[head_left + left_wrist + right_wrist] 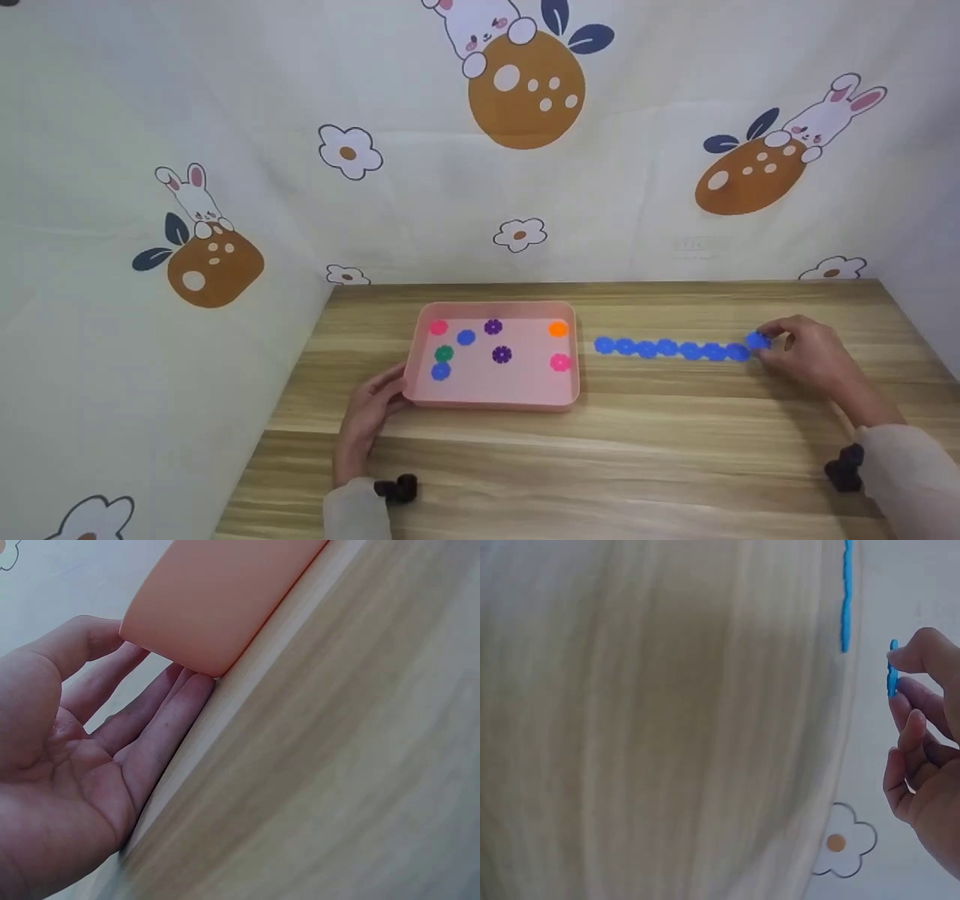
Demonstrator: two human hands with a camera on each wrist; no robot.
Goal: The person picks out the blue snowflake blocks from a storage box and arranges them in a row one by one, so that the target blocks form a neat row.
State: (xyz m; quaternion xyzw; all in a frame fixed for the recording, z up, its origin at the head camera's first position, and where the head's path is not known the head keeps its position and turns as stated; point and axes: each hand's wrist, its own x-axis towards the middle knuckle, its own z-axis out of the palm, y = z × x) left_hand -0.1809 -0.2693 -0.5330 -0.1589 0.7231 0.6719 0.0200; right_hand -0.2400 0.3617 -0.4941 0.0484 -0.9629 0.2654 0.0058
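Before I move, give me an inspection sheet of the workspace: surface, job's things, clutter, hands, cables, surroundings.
Surface: light-brown wood-grain table.
Job's things: pink rectangular plastic-looking tray holding eight assorted-colour notched round discs; row of seven blue notched round discs to its right.
Clutter: nothing seen.
Hands: left hand touches the tray's near-left corner; right hand pinches another blue disc, apart from the row's right end.
Cables: nothing seen.
Surroundings: pale cartoon-printed wall covering; black devices at both sleeve cuffs.
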